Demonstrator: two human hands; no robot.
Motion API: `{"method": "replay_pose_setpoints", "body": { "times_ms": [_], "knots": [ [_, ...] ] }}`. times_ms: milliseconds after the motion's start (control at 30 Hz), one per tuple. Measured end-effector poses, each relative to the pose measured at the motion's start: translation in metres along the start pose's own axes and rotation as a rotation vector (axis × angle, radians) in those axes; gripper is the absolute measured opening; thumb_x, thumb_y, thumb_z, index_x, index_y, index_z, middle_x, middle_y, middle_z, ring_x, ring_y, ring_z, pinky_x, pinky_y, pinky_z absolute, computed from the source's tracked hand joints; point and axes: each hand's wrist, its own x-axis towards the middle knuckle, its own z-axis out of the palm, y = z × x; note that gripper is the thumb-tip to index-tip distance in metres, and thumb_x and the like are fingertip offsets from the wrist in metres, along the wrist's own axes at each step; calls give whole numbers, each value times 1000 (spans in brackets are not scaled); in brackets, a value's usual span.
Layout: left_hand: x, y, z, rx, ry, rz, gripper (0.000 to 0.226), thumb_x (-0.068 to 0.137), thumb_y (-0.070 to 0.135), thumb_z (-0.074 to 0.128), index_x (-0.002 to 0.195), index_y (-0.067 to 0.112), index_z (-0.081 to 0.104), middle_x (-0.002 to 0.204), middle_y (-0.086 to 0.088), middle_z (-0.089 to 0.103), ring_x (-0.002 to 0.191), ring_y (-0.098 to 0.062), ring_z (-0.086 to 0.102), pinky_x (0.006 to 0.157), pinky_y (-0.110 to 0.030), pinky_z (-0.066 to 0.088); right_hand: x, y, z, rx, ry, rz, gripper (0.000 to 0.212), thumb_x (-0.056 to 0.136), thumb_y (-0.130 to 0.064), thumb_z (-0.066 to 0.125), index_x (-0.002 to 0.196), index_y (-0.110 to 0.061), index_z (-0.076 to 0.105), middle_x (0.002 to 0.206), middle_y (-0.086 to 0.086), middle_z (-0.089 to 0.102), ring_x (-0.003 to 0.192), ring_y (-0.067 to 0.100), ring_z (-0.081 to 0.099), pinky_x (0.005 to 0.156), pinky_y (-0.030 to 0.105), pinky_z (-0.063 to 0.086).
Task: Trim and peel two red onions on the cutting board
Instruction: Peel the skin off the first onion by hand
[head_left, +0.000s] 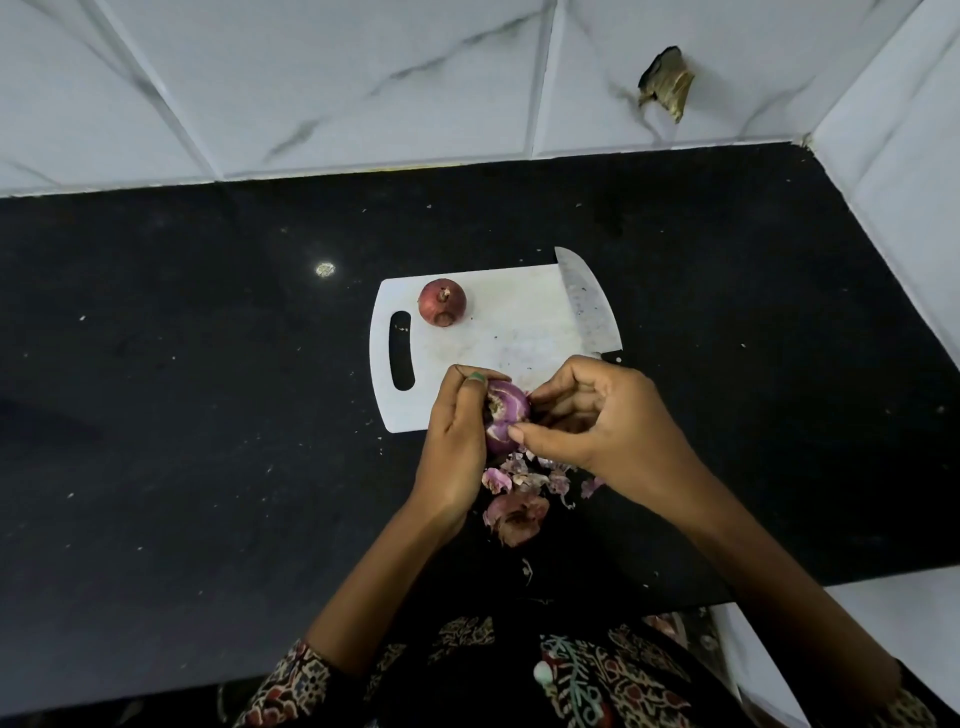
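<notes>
My left hand (457, 436) grips a mostly peeled purple onion (503, 415) just above the near edge of the white cutting board (509, 332). My right hand (587, 415) pinches at the onion's right side with thumb and fingertips. A second red onion (442, 302), still in its dry skin, sits on the board's far left, near the handle slot. A broad knife (589, 306) lies along the board's right edge, its blade pointing away from me. Torn onion skins (519, 499) lie piled on the counter below my hands.
The board lies on a black counter (208, 415) against a white marble-tiled wall (363, 78). A broken hole in the tile (667, 83) shows at the upper right. The counter ends at a white edge on the near right (893, 623).
</notes>
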Motion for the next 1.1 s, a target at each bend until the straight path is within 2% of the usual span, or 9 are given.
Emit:
{"method": "replay_pose_setpoints", "body": {
  "times_ms": [200, 367, 433, 500, 600, 800, 900, 1033, 1100],
  "knots": [
    [0, 0, 1, -5, 4, 5, 31, 101, 13, 31, 86, 14, 58, 73, 6, 61, 76, -15, 57, 73, -37, 47, 0, 3, 1, -27, 28, -13, 16, 69, -4, 79, 80, -8, 68, 69, 1, 71, 61, 9, 66, 58, 16, 51],
    [2, -2, 1, 9, 25, -27, 30, 100, 14, 33, 85, 15, 60, 74, 7, 62, 75, -12, 57, 68, -32, 46, 0, 7, 5, -24, 79, -45, 9, 74, -4, 75, 79, -9, 70, 70, 0, 71, 63, 12, 67, 58, 17, 51],
    [2, -2, 1, -21, 48, -66, 30, 99, 14, 35, 83, 15, 61, 80, 1, 62, 78, -16, 57, 70, -33, 46, -1, 9, 7, -29, 95, -74, 7, 78, -6, 73, 82, -11, 71, 73, -2, 71, 66, 9, 67, 59, 16, 51],
    [4, 1, 0, -52, 53, -90, 30, 99, 14, 36, 82, 14, 61, 86, -7, 61, 81, -20, 57, 73, -35, 46, -2, 12, 8, -87, 98, -149, 9, 82, -9, 71, 91, -11, 71, 82, -4, 71, 74, 7, 67, 65, 17, 52],
    [7, 5, -4, -73, 33, -93, 30, 99, 14, 37, 80, 12, 61, 86, -11, 60, 80, -21, 57, 69, -31, 46, -2, 16, 7, -237, 86, -333, 19, 83, -13, 69, 102, -11, 71, 93, -3, 68, 86, 4, 65, 75, 17, 53],
    [9, 4, -6, -55, -21, -77, 33, 97, 12, 38, 72, 10, 60, 78, -12, 58, 76, -24, 54, 72, -36, 44, 2, 20, 7, -440, 100, -578, 18, 85, -19, 62, 92, -6, 73, 88, 3, 67, 81, 7, 62, 72, 26, 52],
    [10, 5, -8, -39, -45, -75, 32, 97, 11, 38, 74, 6, 59, 79, -15, 59, 76, -25, 55, 71, -35, 46, 3, 21, 8, -482, 96, -631, 16, 85, -16, 62, 90, -6, 73, 86, 4, 67, 76, 13, 63, 66, 31, 53],
    [10, 10, -9, -12, -89, -111, 28, 97, 11, 38, 78, 4, 58, 78, -14, 57, 68, -19, 56, 55, -22, 47, 0, 22, 10, -484, 101, -633, 17, 85, -18, 62, 91, -7, 74, 85, 3, 67, 75, 11, 63, 65, 29, 52],
    [10, 10, -9, -1, -93, -110, 28, 96, 9, 39, 76, 4, 58, 81, -16, 56, 73, -21, 54, 60, -25, 47, 0, 20, 9, -496, 92, -633, 17, 85, -19, 61, 88, -8, 74, 83, 3, 68, 73, 12, 64, 63, 31, 53]
  ]
}}
